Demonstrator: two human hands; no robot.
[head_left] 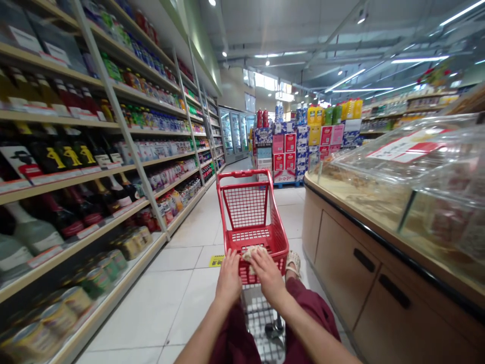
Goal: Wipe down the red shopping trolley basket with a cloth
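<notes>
A red plastic shopping cart (278, 230) stands right in front of me, with its handle bar at the far end and its grid basket facing up. My left hand (229, 275) curls its fingers over the left part of the cart's near rim. Beside it, my right hand (268, 273) presses a crumpled cream cloth (253, 252) against the same rim. The cloth is bunched under the fingers, and part of it is hidden. Between my legs, in maroon trousers (314, 313), the cart's lower wire frame and a caster (273, 329) show.
Shelves (155, 194) of bottles and cans line the left side. On the right, a wooden counter (333, 242) with clear covers runs close to my leg. Stacked drink cartons (284, 151) stand ahead on the white tiled floor (174, 283). A yellow floor sticker (216, 261) lies left of the cart.
</notes>
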